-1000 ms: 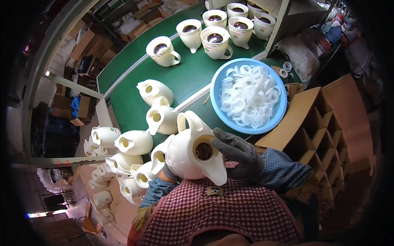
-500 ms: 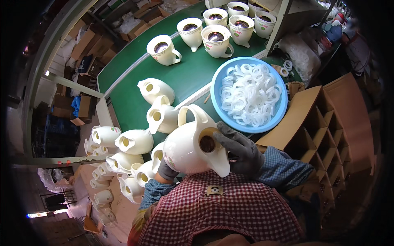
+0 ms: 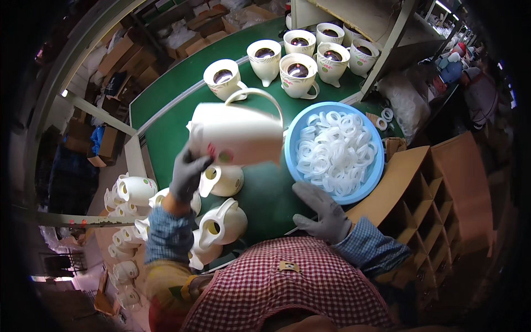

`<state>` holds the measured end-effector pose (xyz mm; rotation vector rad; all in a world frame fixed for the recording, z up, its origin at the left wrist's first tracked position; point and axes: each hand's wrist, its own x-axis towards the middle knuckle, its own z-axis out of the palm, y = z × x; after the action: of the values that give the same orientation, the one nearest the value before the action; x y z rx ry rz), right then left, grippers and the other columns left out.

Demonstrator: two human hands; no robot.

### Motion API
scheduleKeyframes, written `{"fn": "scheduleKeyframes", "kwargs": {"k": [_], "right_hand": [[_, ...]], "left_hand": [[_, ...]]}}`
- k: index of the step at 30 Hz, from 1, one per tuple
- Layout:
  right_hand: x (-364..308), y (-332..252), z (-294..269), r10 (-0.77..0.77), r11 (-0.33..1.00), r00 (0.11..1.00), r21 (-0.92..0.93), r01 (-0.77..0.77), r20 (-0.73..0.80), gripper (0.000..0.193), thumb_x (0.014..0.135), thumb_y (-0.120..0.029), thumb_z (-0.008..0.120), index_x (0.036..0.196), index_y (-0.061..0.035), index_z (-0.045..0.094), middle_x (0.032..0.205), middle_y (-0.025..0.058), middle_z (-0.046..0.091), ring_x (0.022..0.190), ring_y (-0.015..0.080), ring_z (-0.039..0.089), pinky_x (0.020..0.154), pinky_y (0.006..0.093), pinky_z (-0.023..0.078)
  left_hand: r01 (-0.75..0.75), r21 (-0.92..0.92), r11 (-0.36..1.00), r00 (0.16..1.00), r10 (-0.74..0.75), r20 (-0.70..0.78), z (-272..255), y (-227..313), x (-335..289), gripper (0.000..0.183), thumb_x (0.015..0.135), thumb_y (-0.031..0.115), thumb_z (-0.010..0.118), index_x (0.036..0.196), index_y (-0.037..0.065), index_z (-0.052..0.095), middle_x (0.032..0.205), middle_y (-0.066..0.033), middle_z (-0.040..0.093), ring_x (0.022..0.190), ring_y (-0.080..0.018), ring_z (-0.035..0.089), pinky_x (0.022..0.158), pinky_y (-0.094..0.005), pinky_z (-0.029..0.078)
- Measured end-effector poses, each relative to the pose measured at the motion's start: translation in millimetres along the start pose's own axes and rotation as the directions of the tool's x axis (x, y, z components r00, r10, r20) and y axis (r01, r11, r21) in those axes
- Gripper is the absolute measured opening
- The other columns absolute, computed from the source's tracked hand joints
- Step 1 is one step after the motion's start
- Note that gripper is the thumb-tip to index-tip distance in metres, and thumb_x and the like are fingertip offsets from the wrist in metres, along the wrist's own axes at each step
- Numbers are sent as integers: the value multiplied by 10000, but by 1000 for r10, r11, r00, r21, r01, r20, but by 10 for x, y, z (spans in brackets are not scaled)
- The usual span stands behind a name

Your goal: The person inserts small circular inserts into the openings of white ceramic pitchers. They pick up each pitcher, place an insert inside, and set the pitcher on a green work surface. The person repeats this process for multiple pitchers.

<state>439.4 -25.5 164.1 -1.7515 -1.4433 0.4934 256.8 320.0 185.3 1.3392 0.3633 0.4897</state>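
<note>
My left hand [image 3: 187, 172], in a grey glove, grips a cream-white jug [image 3: 235, 135] near its narrow end. The jug is tipped on its side above the green bench, with its curved handle on top and its outline blurred by motion. My gloved right hand [image 3: 325, 213] is empty, with fingers spread, just below the light-blue basin [image 3: 291, 166]. Translucent white rings [image 3: 334, 152] are heaped in that basin. Close to my left hand lie a white jug with a round hole [image 3: 225, 181] and, nearer to me, another such jug [image 3: 229, 224].
Several upright white jugs [image 3: 298, 80] with dark round openings stand at the far side of the green bench [image 3: 177, 119]. More jugs [image 3: 138, 190] lie at the left. On the right is a divided cardboard box [image 3: 423, 199]. A metal post [image 3: 390, 47] rises beyond the basin.
The jug has moved away from my chest, up and to the left, and turned onto its side. My right hand has let go of it and opened. My left arm now reaches outward.
</note>
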Motion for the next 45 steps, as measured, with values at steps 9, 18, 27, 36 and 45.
{"fn": "scheduleKeyframes", "kwargs": {"k": [9,18,27,36,45], "right_hand": [[21,13,192,-150,988,972,54,143,180,544,932,-309,680,1396,-45,575,1398,204,594,1284,389,572,1092,482,459],[-5,57,231,-152,986,957,-27,163,247,521,955,-327,655,1398,-68,567,1425,169,574,1286,338,565,1067,466,459],[-215,-431,-560,-246,965,969,-98,245,2,513,907,-257,708,1374,-73,604,1436,166,573,1287,368,574,1032,527,491],[-3225,615,-2562,447,268,325,-221,-938,-834,330,1008,-335,593,1169,-86,737,1010,136,756,959,260,728,875,371,576],[-5856,1599,-2555,890,384,46,691,-613,-453,462,857,-85,746,1291,35,641,1057,175,741,965,250,715,793,368,587]], "left_hand": [[-53,998,-31,999,4,53,548,-1048,2389,554,843,140,691,1388,79,612,1565,-200,381,1460,-440,356,1205,-503,348],[107,972,-207,985,-114,-133,980,-1456,2900,535,908,252,699,1409,87,613,1560,-164,404,1435,-464,393,1149,-565,392],[-266,959,102,960,116,254,564,-1353,2555,600,882,312,687,1431,94,581,1521,-155,524,1333,-374,553,1109,-425,449],[-426,725,541,880,62,471,996,-630,722,412,886,-9,639,1296,-15,604,1545,-240,472,1413,-374,484,1172,-450,372],[-407,640,651,849,10,529,1460,-440,-223,457,835,39,746,1284,40,656,1465,-213,561,1337,-361,563,1104,-426,449]]}}
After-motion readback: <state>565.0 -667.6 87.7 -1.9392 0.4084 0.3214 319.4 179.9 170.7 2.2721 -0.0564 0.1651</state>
